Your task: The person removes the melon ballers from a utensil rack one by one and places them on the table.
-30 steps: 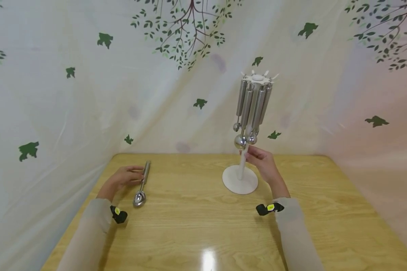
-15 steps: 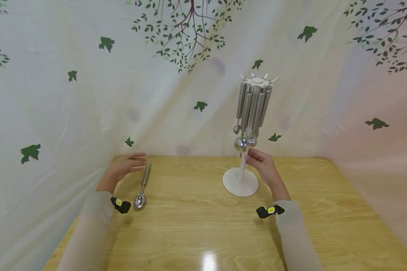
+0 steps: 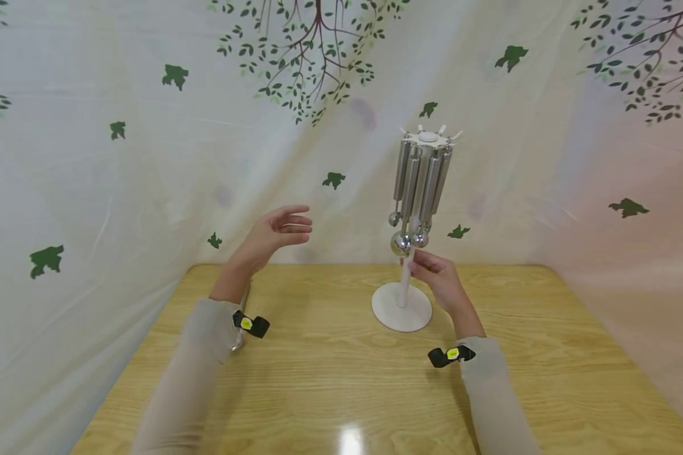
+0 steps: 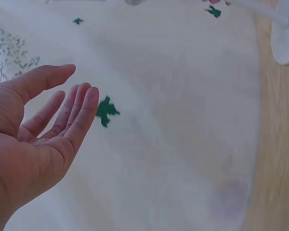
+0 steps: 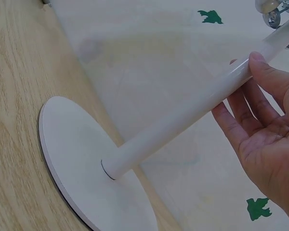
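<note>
My left hand (image 3: pixel 267 239) is raised above the back of the table, its fingers loosely extended with nothing between them. In the left wrist view this hand (image 4: pixel 45 127) shows a bare palm. Below my left forearm lies a steel scoop (image 3: pixel 238 342), mostly hidden by the sleeve and wrist. My right hand (image 3: pixel 441 281) holds the pole of a white utensil stand (image 3: pixel 401 309), thumb on one side and fingers on the other. Several steel utensils (image 3: pixel 421 183) with rounded, shiny ends hang from the stand's top. The stand's round base (image 5: pixel 86 154) sits on the table.
The wooden table (image 3: pixel 319 366) ends at a white cloth backdrop (image 3: pixel 284 151) printed with leaves and green birds. A black wrist camera (image 3: pixel 252 324) sits on the left sleeve, another camera (image 3: pixel 451 356) on the right.
My left hand has risen from beside the scoop's handle and moved right toward the stand; the forearm now covers most of the scoop. The right hand keeps its hold on the pole.
</note>
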A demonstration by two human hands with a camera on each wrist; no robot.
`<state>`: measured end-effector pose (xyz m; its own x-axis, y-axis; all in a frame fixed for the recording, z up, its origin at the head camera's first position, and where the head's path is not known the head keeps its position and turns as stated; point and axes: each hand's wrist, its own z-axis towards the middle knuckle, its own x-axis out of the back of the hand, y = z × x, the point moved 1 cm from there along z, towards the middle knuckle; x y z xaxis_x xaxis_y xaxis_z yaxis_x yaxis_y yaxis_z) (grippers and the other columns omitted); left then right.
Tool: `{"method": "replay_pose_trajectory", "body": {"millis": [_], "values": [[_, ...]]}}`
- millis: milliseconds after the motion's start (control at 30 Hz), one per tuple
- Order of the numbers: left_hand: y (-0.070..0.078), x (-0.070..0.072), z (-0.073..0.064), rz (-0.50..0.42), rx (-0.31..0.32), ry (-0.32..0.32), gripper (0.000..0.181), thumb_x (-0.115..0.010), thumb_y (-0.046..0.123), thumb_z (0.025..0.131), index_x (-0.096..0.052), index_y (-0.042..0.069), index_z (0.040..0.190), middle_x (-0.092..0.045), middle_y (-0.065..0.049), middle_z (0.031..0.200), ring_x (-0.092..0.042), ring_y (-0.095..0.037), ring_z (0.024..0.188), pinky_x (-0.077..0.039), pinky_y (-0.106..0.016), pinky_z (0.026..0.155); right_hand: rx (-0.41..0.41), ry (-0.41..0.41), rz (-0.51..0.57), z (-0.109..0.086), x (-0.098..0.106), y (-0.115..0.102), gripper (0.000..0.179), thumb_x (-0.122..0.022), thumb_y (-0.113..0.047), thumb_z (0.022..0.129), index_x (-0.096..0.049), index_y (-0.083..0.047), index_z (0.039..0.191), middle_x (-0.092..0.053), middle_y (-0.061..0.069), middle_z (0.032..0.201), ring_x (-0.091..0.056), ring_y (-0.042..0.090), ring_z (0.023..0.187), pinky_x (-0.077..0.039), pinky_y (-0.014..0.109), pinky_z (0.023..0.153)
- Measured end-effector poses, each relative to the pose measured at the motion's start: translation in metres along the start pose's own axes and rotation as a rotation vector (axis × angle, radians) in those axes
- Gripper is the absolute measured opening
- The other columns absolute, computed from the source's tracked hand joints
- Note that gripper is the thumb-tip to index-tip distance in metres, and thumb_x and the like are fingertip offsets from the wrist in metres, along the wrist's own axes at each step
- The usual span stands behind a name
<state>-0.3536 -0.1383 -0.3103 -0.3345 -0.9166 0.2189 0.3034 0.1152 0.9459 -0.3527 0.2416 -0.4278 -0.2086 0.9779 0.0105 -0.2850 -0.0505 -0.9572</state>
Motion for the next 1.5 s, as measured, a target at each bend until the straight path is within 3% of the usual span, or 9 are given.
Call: {"method": "replay_pose_trajectory", "body": {"millis": [100,267,433,500,667,933,1100,1367,1500], "values": [[0.017,-0.023,0.009,-0.040,-0.086,0.002,0.054,-0.069,0.000,0.095,-0.053,0.009,0.146,-0.064,-0.016,0.132,-0.063,-0.033,0.125,-0.058,-0.025,0.097,0.003,0.004,-0.005,0.000,0.000,0.000,0.038,-0.058,-0.003,0.102,-0.058,0.003,0.140,-0.076,-0.014,0.109,-0.071,0.005,0.106,-0.058,0.020,0.093],[0.036,-0.053,0.024,-0.096,-0.213,0.017,0.051,-0.069,-0.005,0.093,-0.056,0.004,0.142,-0.061,-0.027,0.133,-0.067,-0.027,0.118,-0.059,-0.029,0.097,0.016,0.008,-0.029,-0.001,0.000,0.002,0.042,-0.063,-0.012,0.101,-0.058,0.004,0.140,-0.076,0.001,0.119,-0.071,0.007,0.108,-0.058,0.021,0.094],[0.049,-0.076,0.035,-0.168,-0.302,0.004,0.051,-0.068,-0.010,0.091,-0.055,-0.002,0.140,-0.060,-0.029,0.132,-0.061,-0.042,0.123,-0.060,-0.033,0.097,0.022,0.007,-0.038,-0.002,-0.001,0.003,0.044,-0.065,-0.016,0.101,-0.057,0.003,0.140,-0.075,0.007,0.123,-0.070,0.006,0.108,-0.058,0.022,0.095],[0.054,-0.084,0.039,-0.181,-0.323,-0.002,0.051,-0.068,-0.011,0.091,-0.055,-0.002,0.139,-0.060,-0.027,0.133,-0.061,-0.042,0.124,-0.060,-0.034,0.097,0.020,0.009,-0.039,-0.002,-0.001,0.003,0.045,-0.065,-0.016,0.101,-0.057,0.004,0.140,-0.074,0.009,0.124,-0.070,0.006,0.108,-0.058,0.022,0.095],[0.065,-0.102,0.048,-0.174,-0.350,-0.018,0.051,-0.068,-0.008,0.092,-0.054,-0.001,0.140,-0.059,-0.023,0.138,-0.063,-0.030,0.124,-0.058,-0.035,0.100,0.015,0.008,-0.040,-0.002,0.001,0.003,0.044,-0.064,-0.016,0.101,-0.058,0.002,0.140,-0.072,0.012,0.127,-0.070,0.007,0.109,-0.058,0.022,0.095],[0.072,-0.124,0.060,-0.183,-0.369,-0.051,0.052,-0.068,-0.008,0.092,-0.053,-0.004,0.141,-0.058,-0.023,0.141,-0.059,-0.036,0.129,-0.056,-0.038,0.104,0.011,0.008,-0.020,-0.001,0.003,0.004,0.043,-0.063,-0.015,0.102,-0.057,0.003,0.141,-0.074,0.009,0.124,-0.071,0.008,0.109,-0.058,0.022,0.095],[0.074,-0.131,0.067,-0.182,-0.371,-0.063,0.051,-0.068,-0.009,0.091,-0.055,-0.004,0.140,-0.060,-0.022,0.139,-0.062,-0.030,0.126,-0.056,-0.037,0.104,0.005,0.007,-0.026,-0.002,0.004,0.004,0.043,-0.063,-0.016,0.101,-0.058,0.001,0.141,-0.071,0.015,0.128,-0.070,0.007,0.108,-0.058,0.022,0.095],[0.076,-0.137,0.072,-0.161,-0.327,-0.057,0.050,-0.070,-0.006,0.092,-0.056,-0.001,0.140,-0.060,-0.019,0.140,-0.062,-0.028,0.125,-0.056,-0.038,0.104,0.019,-0.004,-0.019,-0.004,0.000,0.001,0.041,-0.063,-0.015,0.102,-0.060,0.000,0.139,-0.076,-0.006,0.116,-0.070,0.006,0.109,-0.058,0.022,0.095],[0.076,-0.139,0.073,-0.154,-0.311,-0.055,0.051,-0.070,-0.005,0.092,-0.056,0.000,0.140,-0.060,-0.019,0.139,-0.062,-0.029,0.123,-0.056,-0.038,0.104,0.012,0.003,-0.025,-0.004,0.000,0.000,0.042,-0.065,-0.016,0.101,-0.059,0.001,0.139,-0.076,-0.005,0.116,-0.070,0.007,0.109,-0.058,0.022,0.095]]}}
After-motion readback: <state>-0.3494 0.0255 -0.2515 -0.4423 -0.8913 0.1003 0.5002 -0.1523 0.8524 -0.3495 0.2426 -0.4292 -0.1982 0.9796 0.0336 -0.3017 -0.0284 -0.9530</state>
